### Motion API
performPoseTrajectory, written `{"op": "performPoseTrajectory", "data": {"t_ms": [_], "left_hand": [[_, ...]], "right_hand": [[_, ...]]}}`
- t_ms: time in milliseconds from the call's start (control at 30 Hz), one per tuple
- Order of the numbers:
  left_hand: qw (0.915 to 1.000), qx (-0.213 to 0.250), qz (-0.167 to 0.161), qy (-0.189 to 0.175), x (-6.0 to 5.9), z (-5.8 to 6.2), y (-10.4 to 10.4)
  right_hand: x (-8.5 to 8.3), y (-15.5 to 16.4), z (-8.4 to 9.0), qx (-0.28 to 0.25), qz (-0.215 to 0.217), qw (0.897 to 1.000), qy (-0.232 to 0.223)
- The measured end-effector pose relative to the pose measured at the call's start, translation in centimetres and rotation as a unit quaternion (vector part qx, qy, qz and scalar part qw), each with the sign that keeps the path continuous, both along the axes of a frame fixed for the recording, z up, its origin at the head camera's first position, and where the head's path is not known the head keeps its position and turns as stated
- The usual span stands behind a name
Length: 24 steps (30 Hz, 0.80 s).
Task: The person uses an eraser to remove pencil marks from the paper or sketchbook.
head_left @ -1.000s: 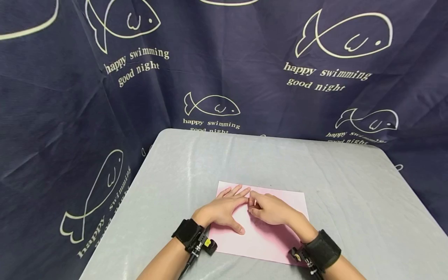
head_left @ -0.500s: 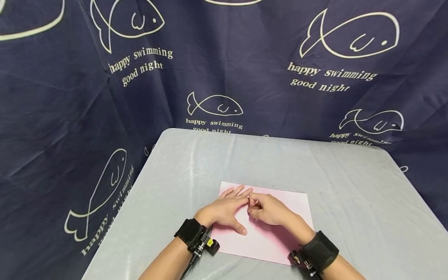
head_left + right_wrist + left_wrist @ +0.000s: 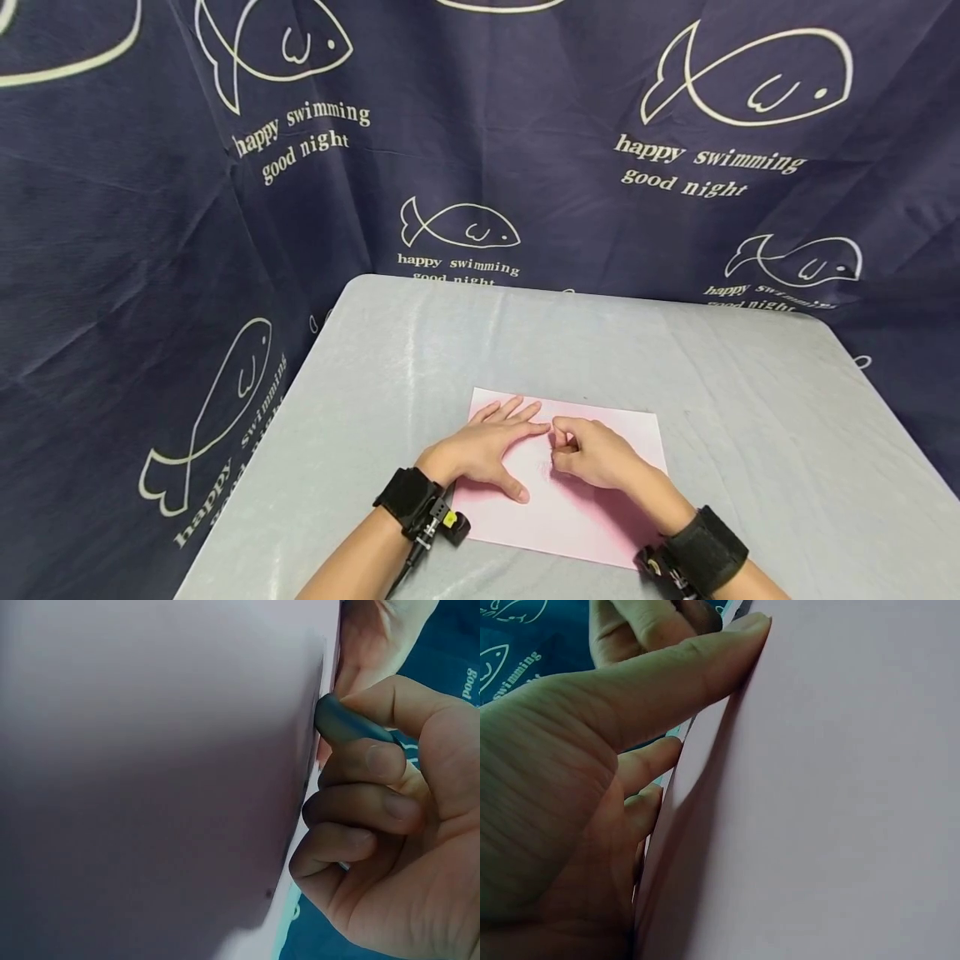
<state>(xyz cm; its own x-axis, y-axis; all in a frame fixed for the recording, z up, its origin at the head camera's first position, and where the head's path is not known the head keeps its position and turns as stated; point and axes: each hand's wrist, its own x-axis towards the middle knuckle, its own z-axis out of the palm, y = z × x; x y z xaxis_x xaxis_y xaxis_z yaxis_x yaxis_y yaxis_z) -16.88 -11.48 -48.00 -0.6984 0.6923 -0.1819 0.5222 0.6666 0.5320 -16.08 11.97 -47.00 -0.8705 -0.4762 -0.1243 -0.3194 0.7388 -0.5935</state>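
A pale pink sheet of paper (image 3: 547, 525) lies on the table under both hands. My left hand (image 3: 480, 454) rests on its left part with fingers spread and thumb out, pressing it down. In the right wrist view, my right hand (image 3: 390, 780) pinches a small dark, rounded eraser (image 3: 349, 724) between thumb and forefinger, its tip against the paper. The other fingers are curled beneath. In the head view, the right hand is close beside the left forefinger's tip, and the eraser is mostly hidden by the fingers. Faint specks (image 3: 545, 468) show on the paper between the hands.
The table (image 3: 375, 375) has a light grey cloth cover and rounded far corners. Dark blue curtains (image 3: 562, 167) printed with fish and lettering hang behind it and along the left. Black straps with small cameras circle both wrists.
My right hand has shifted slightly to the right, away from the left hand, uncovering specks on the paper. The left hand keeps its place on the sheet, its forefinger now more in view.
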Motion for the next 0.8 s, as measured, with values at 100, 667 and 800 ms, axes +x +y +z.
{"op": "performPoseTrajectory", "data": {"t_ms": [100,667,800], "left_hand": [[1.0000,0.002,-0.002,-0.002,-0.1,0.0,-0.1],[1.0000,0.007,-0.001,-0.006,0.0,-0.1,-0.1],[1.0000,0.008,-0.002,-0.004,0.0,-0.1,0.0]], "right_hand": [[0.3,0.9,-0.1,0.011,-0.013,1.000,0.003],[1.5,4.0,0.1,0.018,-0.041,0.999,0.017],[1.8,4.6,0.1,0.017,-0.049,0.999,0.018]]}}
